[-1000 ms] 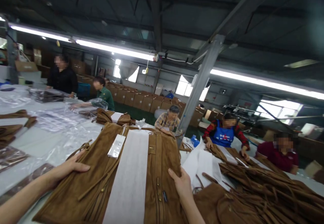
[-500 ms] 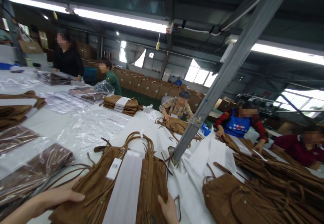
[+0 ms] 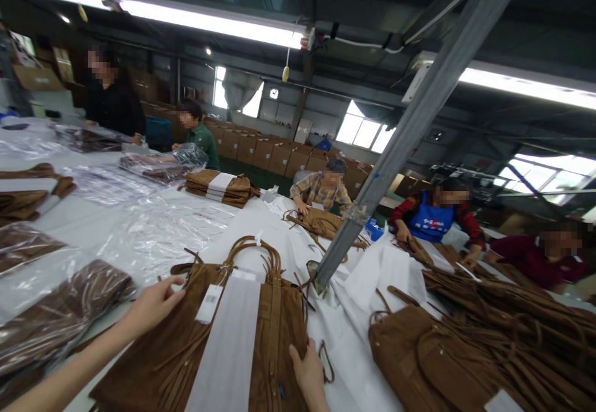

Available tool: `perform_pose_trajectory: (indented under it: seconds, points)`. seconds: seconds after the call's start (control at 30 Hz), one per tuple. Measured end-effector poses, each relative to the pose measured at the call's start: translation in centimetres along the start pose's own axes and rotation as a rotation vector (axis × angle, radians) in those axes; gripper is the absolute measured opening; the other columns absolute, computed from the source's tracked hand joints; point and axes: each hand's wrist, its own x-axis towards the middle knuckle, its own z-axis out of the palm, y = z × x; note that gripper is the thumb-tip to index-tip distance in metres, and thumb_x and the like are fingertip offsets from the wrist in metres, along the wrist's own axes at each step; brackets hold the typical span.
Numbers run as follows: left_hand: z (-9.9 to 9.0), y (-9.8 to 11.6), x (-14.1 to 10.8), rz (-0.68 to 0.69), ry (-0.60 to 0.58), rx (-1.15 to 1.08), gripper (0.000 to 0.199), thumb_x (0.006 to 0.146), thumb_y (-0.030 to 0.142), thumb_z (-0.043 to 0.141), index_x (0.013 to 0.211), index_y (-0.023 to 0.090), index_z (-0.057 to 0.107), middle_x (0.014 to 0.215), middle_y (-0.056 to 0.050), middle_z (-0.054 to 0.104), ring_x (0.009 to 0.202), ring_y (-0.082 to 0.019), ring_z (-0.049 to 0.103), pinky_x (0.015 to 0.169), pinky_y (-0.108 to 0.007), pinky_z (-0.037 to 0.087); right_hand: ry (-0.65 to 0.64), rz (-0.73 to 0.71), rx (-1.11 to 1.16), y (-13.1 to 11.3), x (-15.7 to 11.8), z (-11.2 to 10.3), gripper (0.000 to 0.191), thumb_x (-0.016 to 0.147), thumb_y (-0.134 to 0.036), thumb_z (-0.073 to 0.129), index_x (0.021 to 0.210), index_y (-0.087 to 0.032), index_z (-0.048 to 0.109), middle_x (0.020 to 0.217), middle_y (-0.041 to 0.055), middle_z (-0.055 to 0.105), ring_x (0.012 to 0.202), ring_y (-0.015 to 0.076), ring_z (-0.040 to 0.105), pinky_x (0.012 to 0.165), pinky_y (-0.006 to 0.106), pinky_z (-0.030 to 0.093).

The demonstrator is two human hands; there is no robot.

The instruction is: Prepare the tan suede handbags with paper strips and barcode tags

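Observation:
A brown handbag (image 3: 279, 331) lies in front of me, with a white paper band (image 3: 226, 344) down its middle. Its looped handles (image 3: 251, 246) point away from me, and a white barcode tag (image 3: 209, 304) hangs near the top. At the bag's upper left edge is my left hand (image 3: 156, 305), fingers stretched out and a little apart, nothing visible held. My right hand (image 3: 308, 370) grips the right edge, thumb on top and the other fingers mostly hidden. A thin dark cord loop (image 3: 326, 362) sticks out beside it.
More brown bags (image 3: 433, 356) are heaped at the right. Plastic-wrapped bags (image 3: 69, 313) lie left, and a banded stack (image 3: 218, 187) sits farther back. A slanting metal post (image 3: 372, 195) rises from the table. Several co-workers handle bags around it; cartons (image 3: 274, 157) line the background.
My left hand has moved up along the bag's left side to its upper corner. Straps that trailed out on the left no longer show there. The right hand stays at the edge.

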Motion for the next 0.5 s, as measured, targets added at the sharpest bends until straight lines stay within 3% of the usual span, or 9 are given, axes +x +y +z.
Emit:
perform_pose_trajectory:
  seconds: [0.07,0.13,0.3,0.4,0.5]
  points:
    - [1.2,2.0,2.5,-0.043,-0.055,-0.011,0.031,0.081,0.040,0.046,0.097,0.018,0.062,0.075,-0.002,0.066,0.079,-0.021,0.063,0.072,-0.028,0.044,0.010,0.003,-0.019,0.0,-0.3,0.2,0.055,0.080,-0.037,0.049,0.124,-0.003,0.049,0.109,0.0219,0.067,0.106,0.0337,0.063,0.090,0.039,0.047]
    - [3.7,2.9,4.2,-0.112,-0.086,-0.006,0.021,0.078,0.034,0.054,0.083,0.016,0.063,0.077,-0.004,0.066,0.081,-0.021,0.063,0.073,-0.029,0.044,0.024,-0.007,-0.043,0.3,-0.6,0.8,0.056,0.083,-0.039,0.045,0.127,-0.003,0.047,0.110,0.0221,0.066,0.106,0.0331,0.063,0.090,0.038,0.047]
    - [10.2,2.7,5.9,-0.325,-0.140,-0.047,0.016,0.077,0.026,0.067,0.085,0.014,0.060,0.092,-0.005,0.064,0.091,-0.020,0.060,0.083,-0.037,0.046,0.065,0.013,-0.123,1.5,-0.9,2.3,0.059,0.088,-0.043,0.035,0.132,-0.004,0.042,0.114,0.0226,0.065,0.107,0.0335,0.062,0.089,0.040,0.047]
    - [11.8,2.6,6.3,-0.411,-0.200,-0.186,0.014,0.080,0.025,0.067,0.082,0.014,0.060,0.088,-0.001,0.063,0.087,-0.017,0.061,0.081,-0.035,0.049,0.003,0.020,-0.150,1.1,-1.0,2.1,0.061,0.090,-0.043,0.033,0.134,-0.002,0.039,0.113,0.0240,0.065,0.107,0.0346,0.062,0.089,0.041,0.047]
    - [12.2,2.6,6.7,-0.495,-0.260,-0.444,0.018,0.086,0.030,0.062,0.080,0.013,0.060,0.077,0.002,0.061,0.069,-0.012,0.060,0.066,-0.028,0.052,-0.028,0.034,-0.170,0.4,-1.2,1.6,0.061,0.090,-0.043,0.033,0.134,0.000,0.039,0.112,0.0252,0.065,0.106,0.0361,0.062,0.088,0.043,0.047]
